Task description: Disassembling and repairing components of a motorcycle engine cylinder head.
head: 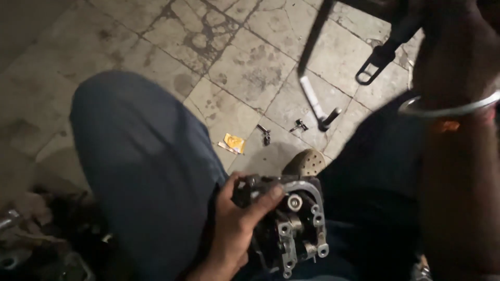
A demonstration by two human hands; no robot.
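Engine cylinder head (297,224), grey cast metal, greasy, in left hand (234,224).

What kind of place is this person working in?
Probably a small repair workshop, with the work done low over the floor. The left hand grips a greasy metal engine part, loose bolts lie on the stained stone tiles, and a kick lever hangs nearby.

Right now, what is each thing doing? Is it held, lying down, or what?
Metal engine part: held upright, gripped at its top.
Left hand: closed on the engine part.
Right arm: raised close to the camera, hand out of view, metal bangle on the wrist.
Two small bolts: lying loose on the floor.
Yellow wrapper: lying flat, crumpled.
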